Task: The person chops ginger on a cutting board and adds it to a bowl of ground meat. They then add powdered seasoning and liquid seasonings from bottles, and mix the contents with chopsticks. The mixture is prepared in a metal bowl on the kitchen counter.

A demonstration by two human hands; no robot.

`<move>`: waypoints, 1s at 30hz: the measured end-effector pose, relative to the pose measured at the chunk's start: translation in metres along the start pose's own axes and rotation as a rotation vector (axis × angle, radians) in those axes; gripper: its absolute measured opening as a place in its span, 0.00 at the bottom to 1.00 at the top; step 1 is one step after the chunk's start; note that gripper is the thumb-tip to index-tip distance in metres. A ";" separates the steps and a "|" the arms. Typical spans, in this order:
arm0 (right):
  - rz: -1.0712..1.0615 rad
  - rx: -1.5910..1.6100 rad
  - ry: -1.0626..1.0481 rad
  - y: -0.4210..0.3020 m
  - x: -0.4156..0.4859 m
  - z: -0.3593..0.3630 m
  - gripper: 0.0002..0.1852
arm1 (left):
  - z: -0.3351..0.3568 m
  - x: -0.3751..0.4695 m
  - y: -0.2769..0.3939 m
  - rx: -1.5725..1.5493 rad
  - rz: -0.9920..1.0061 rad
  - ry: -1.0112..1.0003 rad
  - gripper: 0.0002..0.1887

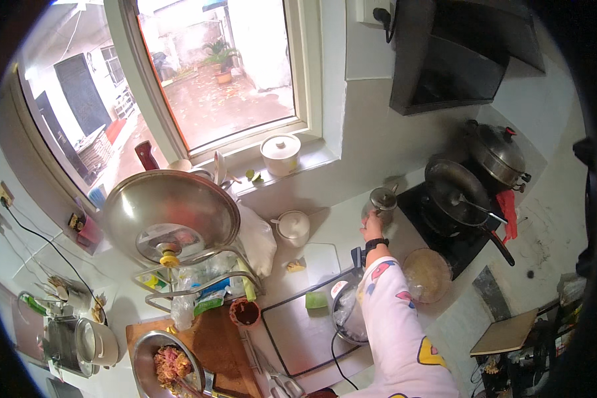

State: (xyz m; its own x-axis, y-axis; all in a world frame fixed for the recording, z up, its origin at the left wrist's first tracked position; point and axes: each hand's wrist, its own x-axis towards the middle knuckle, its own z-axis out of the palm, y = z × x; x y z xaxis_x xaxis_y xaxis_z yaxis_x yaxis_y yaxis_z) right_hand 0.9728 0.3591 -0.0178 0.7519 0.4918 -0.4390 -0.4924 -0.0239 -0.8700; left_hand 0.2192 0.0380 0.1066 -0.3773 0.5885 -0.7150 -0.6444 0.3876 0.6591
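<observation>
My right hand point(373, 226), below a dark wristwatch and a white patterned sleeve, reaches forward over the counter. Its fingers are closed at the near side of a lidded metal pot point(384, 200) with a narrow spout, left of the cooktop point(409, 214); the grip itself is partly hidden. Under the forearm, partly covered by the sleeve, a round pot point(348, 318) contains clear plastic. A round, tan, flat item point(427, 275) lies right of the forearm. My left hand is out of view.
A black wok point(445, 184) holding a metal utensil stands on the cooktop, its handle jutting forward. Behind it sits a lidded steel pot point(497, 156). A large domed lid point(174, 214) leans on a rack. At lower left, a steel bowl point(144, 358) of minced filling rests on a wooden board point(216, 343).
</observation>
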 end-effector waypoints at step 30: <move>-0.652 -0.521 -0.481 -0.133 -0.446 -0.023 0.17 | -0.101 0.087 0.070 0.094 0.024 -0.611 0.20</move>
State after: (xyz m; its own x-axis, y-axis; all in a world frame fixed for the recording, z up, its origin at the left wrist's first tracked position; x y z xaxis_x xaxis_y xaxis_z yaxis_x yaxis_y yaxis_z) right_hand 0.7133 0.1228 0.2887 0.4917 0.8465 0.2044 0.3025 0.0542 -0.9516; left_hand 0.0742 0.0452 0.0669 0.0758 0.8871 -0.4554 -0.5690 0.4135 0.7108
